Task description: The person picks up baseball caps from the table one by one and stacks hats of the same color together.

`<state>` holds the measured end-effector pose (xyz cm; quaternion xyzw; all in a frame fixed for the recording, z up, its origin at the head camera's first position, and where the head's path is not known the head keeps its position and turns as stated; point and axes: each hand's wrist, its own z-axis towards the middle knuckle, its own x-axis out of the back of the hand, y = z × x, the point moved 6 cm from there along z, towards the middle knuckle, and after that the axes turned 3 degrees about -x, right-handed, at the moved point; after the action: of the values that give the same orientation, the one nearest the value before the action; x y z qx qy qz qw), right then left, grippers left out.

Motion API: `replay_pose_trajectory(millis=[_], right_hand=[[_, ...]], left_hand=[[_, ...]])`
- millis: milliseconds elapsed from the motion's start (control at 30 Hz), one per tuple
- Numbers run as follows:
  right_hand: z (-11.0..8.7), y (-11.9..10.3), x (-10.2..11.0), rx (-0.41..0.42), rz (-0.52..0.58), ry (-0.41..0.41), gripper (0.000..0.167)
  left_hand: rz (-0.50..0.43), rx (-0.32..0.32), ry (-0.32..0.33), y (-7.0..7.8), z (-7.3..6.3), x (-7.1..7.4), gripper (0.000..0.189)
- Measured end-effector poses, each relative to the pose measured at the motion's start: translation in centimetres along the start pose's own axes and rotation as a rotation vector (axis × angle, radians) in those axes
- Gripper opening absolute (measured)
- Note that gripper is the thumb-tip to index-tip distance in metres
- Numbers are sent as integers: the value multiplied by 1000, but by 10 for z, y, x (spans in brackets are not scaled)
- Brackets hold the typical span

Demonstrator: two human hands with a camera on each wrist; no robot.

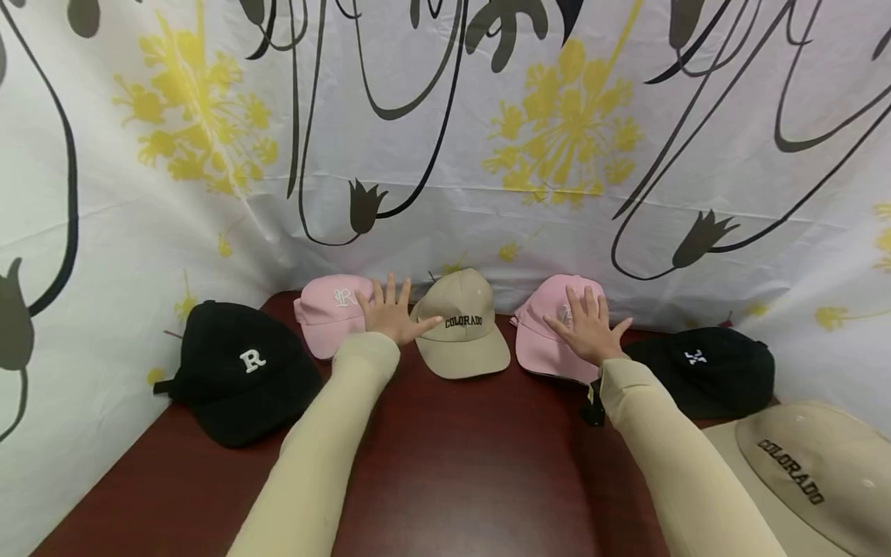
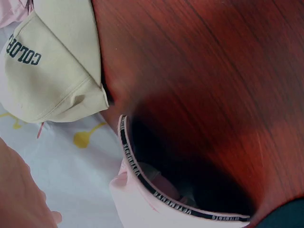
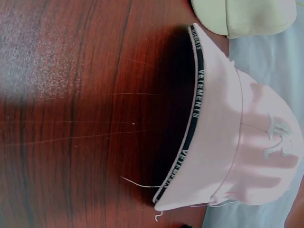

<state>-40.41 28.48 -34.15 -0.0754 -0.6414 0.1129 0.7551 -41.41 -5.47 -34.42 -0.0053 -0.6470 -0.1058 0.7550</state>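
Observation:
My left hand [image 1: 393, 313], fingers spread, is held out between a pink cap [image 1: 327, 309] with a white letter and a tan COLORADO cap [image 1: 455, 325]. The left wrist view shows that hand [image 2: 21, 190] apart from the pink cap [image 2: 156, 206], whose brim edge carries a dark lettered band. In front of a second pink cap [image 1: 543, 321], my right hand [image 1: 588, 329] spreads its fingers and holds nothing. Finger-like shadows cross this pink cap [image 3: 213, 128] in the right wrist view; whether the hand touches it I cannot tell.
A black cap [image 1: 244, 371] with a white R lies at the left. To the right are another black cap [image 1: 724, 371] and a tan COLORADO cap [image 1: 821, 472], close to my right sleeve. A patterned white sheet [image 1: 445, 139] hangs behind the dark red wooden table [image 1: 459, 464].

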Motion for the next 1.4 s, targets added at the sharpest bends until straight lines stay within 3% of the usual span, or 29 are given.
replay_pose_trajectory(millis=[233,367,500,700,1000,1400], right_hand=[[1,-14,5,47,41,80,83],[3,-28,9,101,113,133,81],[5,-48,9,180,217,142,80],[9,-78,0,283,358,108,79],[8,-100,-24,275,446,8,84],[19,-103,-53,214,472,-83,87]], left_hand=[[-82,27,-22,-5,-1,-4,101],[-173,-5,-19,-2,1,-6,102],[-310,-29,-42,4,-1,-10,103],[-483,-2,-66,12,-6,-13,103],[-533,9,-57,17,-12,-17,101],[-580,9,-76,20,-2,-34,106]])
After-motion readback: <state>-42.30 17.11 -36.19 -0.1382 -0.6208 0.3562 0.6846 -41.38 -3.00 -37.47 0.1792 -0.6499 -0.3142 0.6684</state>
